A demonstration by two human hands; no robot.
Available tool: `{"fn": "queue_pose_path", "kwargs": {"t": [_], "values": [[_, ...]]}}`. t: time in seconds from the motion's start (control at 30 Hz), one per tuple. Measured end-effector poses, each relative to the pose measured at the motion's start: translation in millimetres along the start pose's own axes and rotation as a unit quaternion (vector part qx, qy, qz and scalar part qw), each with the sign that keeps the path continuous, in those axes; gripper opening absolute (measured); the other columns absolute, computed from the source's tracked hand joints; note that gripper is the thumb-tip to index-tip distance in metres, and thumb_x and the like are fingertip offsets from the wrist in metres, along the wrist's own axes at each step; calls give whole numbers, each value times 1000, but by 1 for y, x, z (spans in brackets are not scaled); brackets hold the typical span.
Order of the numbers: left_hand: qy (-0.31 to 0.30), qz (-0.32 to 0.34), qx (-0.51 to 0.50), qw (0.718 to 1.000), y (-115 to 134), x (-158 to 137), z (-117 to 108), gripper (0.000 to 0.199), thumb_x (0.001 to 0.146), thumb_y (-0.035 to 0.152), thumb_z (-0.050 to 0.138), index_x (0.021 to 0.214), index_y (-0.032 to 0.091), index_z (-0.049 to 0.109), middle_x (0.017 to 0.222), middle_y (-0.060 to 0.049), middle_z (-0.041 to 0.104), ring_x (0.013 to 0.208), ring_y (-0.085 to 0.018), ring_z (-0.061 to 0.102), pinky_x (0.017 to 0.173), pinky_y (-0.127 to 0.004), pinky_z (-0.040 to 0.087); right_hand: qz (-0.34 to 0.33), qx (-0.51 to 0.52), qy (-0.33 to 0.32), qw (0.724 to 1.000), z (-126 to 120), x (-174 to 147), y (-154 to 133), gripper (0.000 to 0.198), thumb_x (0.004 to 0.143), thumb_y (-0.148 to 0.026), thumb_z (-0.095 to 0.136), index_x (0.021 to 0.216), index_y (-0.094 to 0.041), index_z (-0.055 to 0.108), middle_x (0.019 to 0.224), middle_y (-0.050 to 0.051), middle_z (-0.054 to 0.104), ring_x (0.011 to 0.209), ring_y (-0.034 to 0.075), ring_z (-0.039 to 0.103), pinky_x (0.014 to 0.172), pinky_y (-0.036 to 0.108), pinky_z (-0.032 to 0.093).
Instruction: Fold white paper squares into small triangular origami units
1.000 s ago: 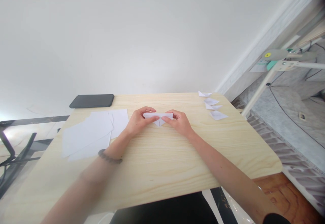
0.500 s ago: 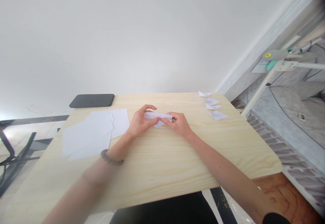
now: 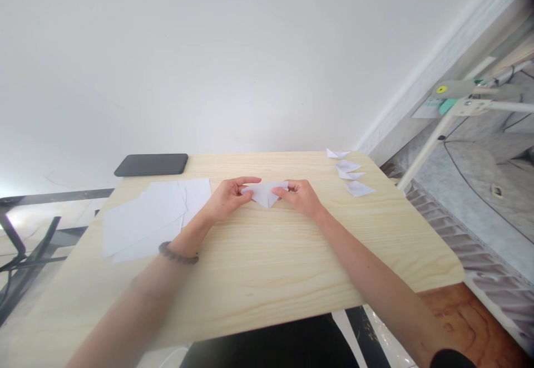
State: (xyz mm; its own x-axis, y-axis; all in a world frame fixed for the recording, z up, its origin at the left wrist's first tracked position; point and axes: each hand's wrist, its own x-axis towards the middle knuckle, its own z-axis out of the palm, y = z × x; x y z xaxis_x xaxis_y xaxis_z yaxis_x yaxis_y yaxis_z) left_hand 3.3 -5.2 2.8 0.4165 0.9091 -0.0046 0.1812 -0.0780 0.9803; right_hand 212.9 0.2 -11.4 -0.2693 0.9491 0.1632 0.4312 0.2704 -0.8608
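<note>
A small folded piece of white paper (image 3: 263, 192) is held between my two hands above the middle of the table. Its upper edge is straight and its lower part comes to a point, with a crease down the centre. My left hand (image 3: 228, 196) pinches the left end, thumb in front and index finger stretched along the top. At the right end, my right hand (image 3: 301, 196) grips the paper with the thumb pressed on its front face. The fingers behind the paper are partly hidden.
Overlapping white sheets (image 3: 144, 217) lie on the wooden table (image 3: 267, 279) at left. Behind them rests a black phone-like slab (image 3: 151, 165). Several folded paper pieces (image 3: 359, 189) line the right back side. A white wall stands behind; a white metal frame (image 3: 429, 148) is at right.
The paper has turned from a narrow strip to show its broad pointed face. Both thumbs have moved apart from the centre, and the right hand has shifted slightly right.
</note>
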Motion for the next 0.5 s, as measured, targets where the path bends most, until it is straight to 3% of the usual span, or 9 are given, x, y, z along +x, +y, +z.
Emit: {"fn": "queue_pose_path", "kwargs": {"t": [0.13,0.3,0.4,0.5], "values": [[-66,-11,-58,996,0,-2,-5,52,76,27,54,123,10,43,94,-10,65,85,-16,60,77,-27,45,17,58,-32,998,-1,1,5,33,70,-45,56,74,-14,66,68,2,63,62,14,56,54,22,41],[-128,-16,-100,987,-1,-4,-11,57,78,29,55,129,12,35,103,-12,63,94,-19,58,85,-33,43,27,74,-49,996,-2,3,9,33,69,-45,57,77,-15,66,72,3,65,64,15,58,56,23,44],[-120,-16,-116,986,-4,-3,-13,54,76,32,56,124,12,41,105,-11,62,95,-20,58,87,-36,43,31,62,-45,997,-3,4,10,34,69,-46,57,76,-14,65,70,3,64,62,14,57,54,23,43],[-74,-18,-100,992,-7,-1,-13,45,74,35,58,112,11,51,101,-11,64,92,-20,59,83,-34,45,29,40,-34,998,-2,3,9,36,69,-48,56,74,-13,64,67,3,62,58,13,53,50,21,39]]}}
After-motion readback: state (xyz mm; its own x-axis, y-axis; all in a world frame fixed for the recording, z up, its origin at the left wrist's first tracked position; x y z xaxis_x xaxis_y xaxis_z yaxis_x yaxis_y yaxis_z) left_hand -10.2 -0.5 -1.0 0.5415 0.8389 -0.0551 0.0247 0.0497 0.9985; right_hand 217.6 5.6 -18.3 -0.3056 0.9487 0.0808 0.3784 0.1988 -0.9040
